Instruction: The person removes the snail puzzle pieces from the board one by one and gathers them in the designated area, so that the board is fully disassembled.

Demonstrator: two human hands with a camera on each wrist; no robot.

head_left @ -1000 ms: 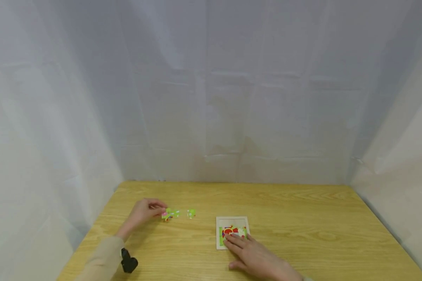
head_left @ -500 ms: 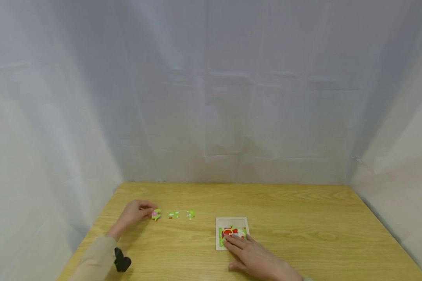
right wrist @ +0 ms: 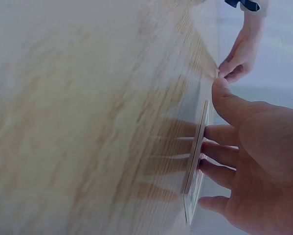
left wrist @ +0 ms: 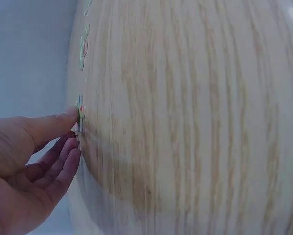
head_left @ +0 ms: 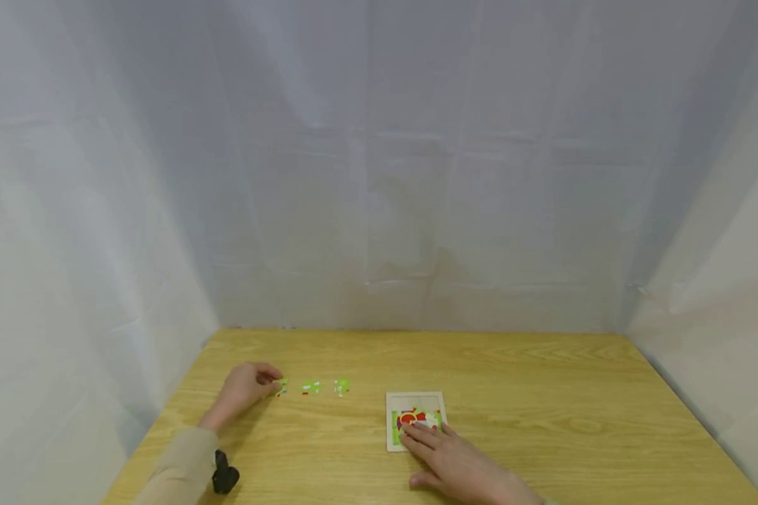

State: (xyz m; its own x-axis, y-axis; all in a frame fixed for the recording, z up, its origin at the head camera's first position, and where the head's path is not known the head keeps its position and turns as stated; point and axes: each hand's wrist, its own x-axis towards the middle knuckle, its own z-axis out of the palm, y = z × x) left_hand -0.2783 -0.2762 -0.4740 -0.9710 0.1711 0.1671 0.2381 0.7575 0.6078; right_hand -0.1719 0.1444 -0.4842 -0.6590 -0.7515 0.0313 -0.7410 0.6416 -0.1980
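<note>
Puzzle tray (head_left: pixel 415 401) shows edge-on from right wrist, picture-side up from head.

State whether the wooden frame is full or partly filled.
Partly filled: the wooden frame shows bare wood at its far end, colored pieces nearer.

Fingers (head_left: pixel 424 433) partly hide both the framed picture (head_left: pixel 410 418) and the leftmost puzzle piece (head_left: pixel 283 386).

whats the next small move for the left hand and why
Probably lift the leftmost puzzle piece toward the wooden tray: the left hand pinches that piece, the tray's far part is bare, and the right hand touches its near part, which may steady it.
</note>
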